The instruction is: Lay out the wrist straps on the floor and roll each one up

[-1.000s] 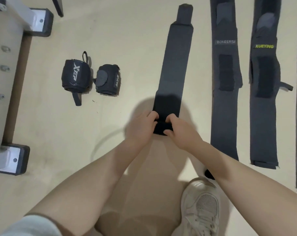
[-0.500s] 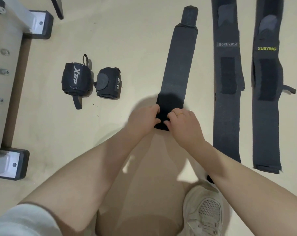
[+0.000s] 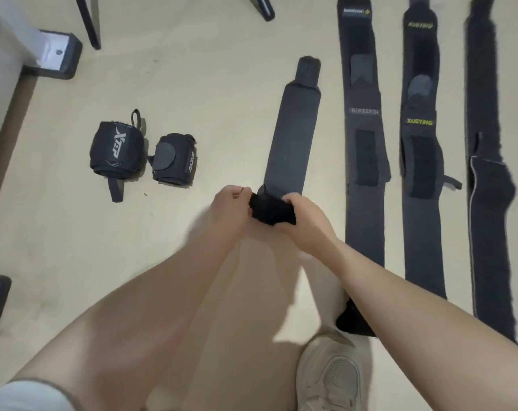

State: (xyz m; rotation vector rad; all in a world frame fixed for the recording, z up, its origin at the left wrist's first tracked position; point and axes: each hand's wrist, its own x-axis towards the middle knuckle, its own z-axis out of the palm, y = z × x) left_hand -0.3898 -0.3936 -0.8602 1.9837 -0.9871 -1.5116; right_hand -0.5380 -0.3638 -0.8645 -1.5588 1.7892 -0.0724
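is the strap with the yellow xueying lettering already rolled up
No, the yellow-lettered strap lies flat and full length on the floor, right of the strap being rolled.

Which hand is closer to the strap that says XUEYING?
The right hand. It grips the roll's right end, on the side toward the XUEYING strap; the left hand grips the far end.

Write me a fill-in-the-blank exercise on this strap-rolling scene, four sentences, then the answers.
1. Both hands, the left hand and the right hand, grip the rolled near end of the plain ____ strap.
2. Finished rolls on the floor number ____.
3. The XUEYING strap has ____ lettering.
4. The BOKEERSI strap lies ____, not rolled.

Answers: black; two; yellow; flat
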